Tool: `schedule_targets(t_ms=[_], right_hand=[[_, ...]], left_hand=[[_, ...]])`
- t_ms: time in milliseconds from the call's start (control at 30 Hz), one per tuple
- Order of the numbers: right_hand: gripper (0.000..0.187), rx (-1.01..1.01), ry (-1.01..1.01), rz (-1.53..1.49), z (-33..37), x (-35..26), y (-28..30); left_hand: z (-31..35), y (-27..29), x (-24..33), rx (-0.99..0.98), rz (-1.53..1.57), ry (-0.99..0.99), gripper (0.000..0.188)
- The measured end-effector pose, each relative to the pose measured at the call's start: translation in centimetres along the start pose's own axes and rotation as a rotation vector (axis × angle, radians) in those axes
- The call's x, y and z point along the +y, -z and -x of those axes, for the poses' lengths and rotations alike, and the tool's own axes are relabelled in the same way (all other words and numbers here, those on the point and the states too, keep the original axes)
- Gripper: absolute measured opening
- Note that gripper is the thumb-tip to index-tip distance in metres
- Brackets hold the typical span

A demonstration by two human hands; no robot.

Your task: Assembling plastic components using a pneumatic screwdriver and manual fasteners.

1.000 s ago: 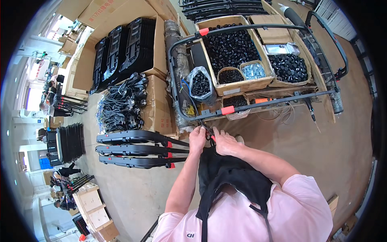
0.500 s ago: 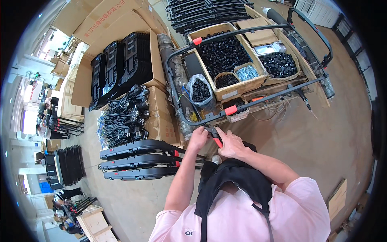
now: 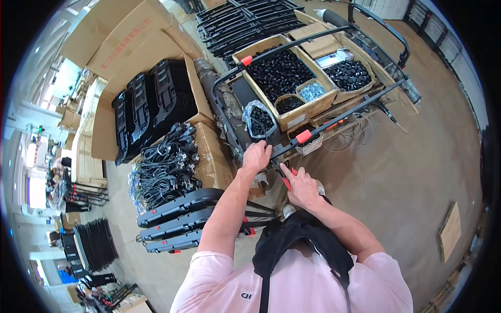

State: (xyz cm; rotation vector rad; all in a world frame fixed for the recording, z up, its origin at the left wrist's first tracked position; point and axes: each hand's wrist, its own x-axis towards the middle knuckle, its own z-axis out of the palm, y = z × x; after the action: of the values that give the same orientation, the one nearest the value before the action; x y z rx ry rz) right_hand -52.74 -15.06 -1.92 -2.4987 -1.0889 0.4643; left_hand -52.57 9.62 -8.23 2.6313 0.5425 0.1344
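A large black tubular frame point(image 3: 339, 121) with red clips lies across the bench, its near corner just beyond my hands. My right hand point(image 3: 304, 190) is closed round a pair of pliers with red handles point(image 3: 286, 182), whose dark jaws point at that corner. Closed beside the corner is my left hand point(image 3: 257, 156); a thin dark strand rises above its fingers, but what they grip is hidden. Just beyond it sits a clear plastic bag of small black parts point(image 3: 260, 121). A red clip point(image 3: 303, 136) is on the near bar, right of the left hand.
Bins of black caps point(image 3: 279, 73) and a small box of silvery screws point(image 3: 312, 92) stand within the frame. On the left are a carton of black panels point(image 3: 156, 99), bundled power cords point(image 3: 169, 161) and stacked black units point(image 3: 180, 221). A loose board point(image 3: 450, 232) lies right.
My left hand has shifted slightly up along the frame corner, away from the pliers. The right hand and pliers are a little lower and farther right. The whole view has turned slightly.
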Motion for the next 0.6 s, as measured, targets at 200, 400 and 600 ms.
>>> schedule_targets(t_ms=[200, 400, 600], right_hand=[[0.085, 0.093, -0.060, 0.007, 0.7, -0.6, -1.8], [0.086, 0.086, -0.097, 0.056, 0.0, -2.1, -2.6], [0.087, 0.047, -0.178, 0.228, -0.4, -4.3, -4.1]], left_hand=[[0.2, -0.2, 1.4, -0.032, -0.019, 0.009, 0.039], [-0.4, -0.1, 0.7, -0.044, -0.036, 0.071, 0.042], [-0.8, -0.2, 1.8, -0.077, -0.045, 0.144, 0.044]])
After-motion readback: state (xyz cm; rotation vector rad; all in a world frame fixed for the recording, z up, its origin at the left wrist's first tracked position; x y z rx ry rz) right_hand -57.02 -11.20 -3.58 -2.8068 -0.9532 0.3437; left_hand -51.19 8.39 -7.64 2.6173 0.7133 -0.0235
